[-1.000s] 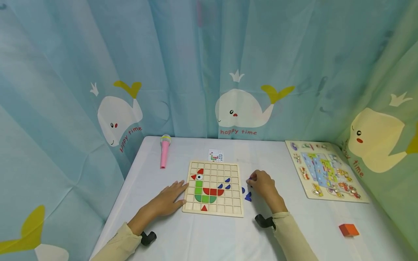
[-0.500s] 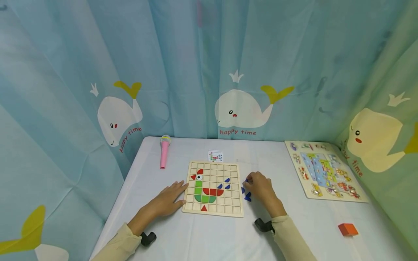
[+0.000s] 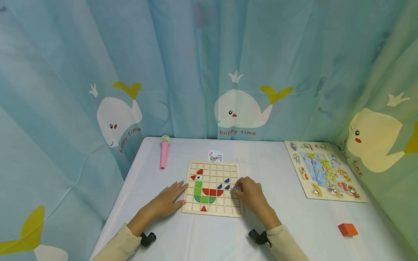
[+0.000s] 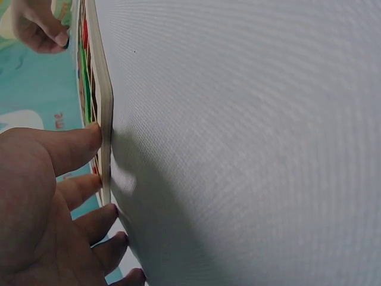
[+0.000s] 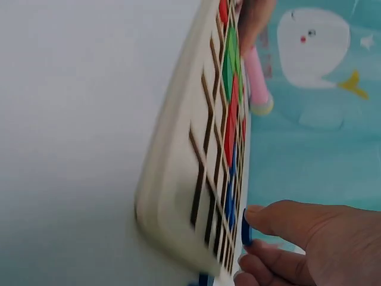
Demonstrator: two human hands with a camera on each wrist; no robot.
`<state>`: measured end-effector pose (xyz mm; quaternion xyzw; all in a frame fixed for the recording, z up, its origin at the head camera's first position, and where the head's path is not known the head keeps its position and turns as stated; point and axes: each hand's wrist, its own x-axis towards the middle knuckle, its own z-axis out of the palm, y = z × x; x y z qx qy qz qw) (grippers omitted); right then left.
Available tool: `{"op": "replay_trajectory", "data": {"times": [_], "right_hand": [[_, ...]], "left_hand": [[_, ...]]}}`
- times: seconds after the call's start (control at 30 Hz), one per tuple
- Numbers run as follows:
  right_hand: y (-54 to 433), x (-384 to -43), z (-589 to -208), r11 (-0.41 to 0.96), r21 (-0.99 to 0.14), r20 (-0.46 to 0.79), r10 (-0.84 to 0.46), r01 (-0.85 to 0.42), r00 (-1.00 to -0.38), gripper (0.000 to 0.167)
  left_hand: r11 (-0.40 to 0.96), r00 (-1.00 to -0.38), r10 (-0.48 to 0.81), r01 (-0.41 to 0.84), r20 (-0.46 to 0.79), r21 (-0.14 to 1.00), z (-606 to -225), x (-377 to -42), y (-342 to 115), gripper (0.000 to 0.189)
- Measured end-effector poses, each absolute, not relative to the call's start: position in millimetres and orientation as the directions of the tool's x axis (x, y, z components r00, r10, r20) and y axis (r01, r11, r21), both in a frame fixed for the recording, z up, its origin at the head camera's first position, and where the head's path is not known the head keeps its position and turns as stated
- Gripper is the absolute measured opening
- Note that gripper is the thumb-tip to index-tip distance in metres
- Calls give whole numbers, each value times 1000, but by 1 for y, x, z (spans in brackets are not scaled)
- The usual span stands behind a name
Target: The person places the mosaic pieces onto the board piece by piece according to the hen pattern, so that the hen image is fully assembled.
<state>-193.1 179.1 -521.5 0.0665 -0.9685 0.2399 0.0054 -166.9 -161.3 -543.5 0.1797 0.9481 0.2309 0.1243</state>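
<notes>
A square wooden grid board lies on the white table, with red, green and blue tiles forming a bird, plus a white eye tile. My left hand rests at the board's left edge, fingers extended, thumb and fingertips along the rim in the left wrist view. Over the right side of the board, my right hand pinches a small blue tile between thumb and fingers. Three blue tiles, one of them this tile, sit in cells just left of it. Another blue tile shows beyond the board's corner.
Behind the board lies a small picture card of a similar bird. A pink toy microphone is at the back left. To the right are a picture puzzle board and an orange block. Whale-print curtains enclose the table.
My right hand has picked up a blue tile from beside the board and carried it left over the board's right columns. My left hand has stayed in place.
</notes>
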Motion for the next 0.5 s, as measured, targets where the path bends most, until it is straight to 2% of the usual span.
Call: {"op": "replay_trajectory", "data": {"times": [0.2, 0.5], "right_hand": [[166, -182, -526, 872, -451, 75, -179, -193, -981, 18], [157, -180, -528, 858, -486, 17, -179, -165, -984, 18]], "left_hand": [[828, -906, 397, 285, -147, 483, -542, -166, -161, 64], [831, -905, 397, 284, -152, 479, -543, -166, -161, 64]]}}
